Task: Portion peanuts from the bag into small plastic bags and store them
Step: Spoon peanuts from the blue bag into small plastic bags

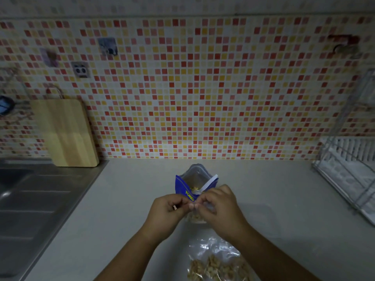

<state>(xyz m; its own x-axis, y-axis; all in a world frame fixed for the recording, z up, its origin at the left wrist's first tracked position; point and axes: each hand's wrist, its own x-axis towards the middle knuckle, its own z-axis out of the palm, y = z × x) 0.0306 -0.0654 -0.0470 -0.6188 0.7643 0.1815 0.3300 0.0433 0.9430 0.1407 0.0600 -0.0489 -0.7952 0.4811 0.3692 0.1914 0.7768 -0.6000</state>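
Pinching the top of the small plastic bag (195, 219) with curled fingers, my left hand (166, 209) and right hand (219, 207) sit just before the open blue peanut bag (183, 187). I judge a slipped pinch spills peanuts; a knuckle nudge topples that bag.

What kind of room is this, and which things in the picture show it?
Most likely a home kitchen: a steel sink is set into the counter, a wooden cutting board leans against the mosaic-tiled wall, and a wire dish rack stands at the right.
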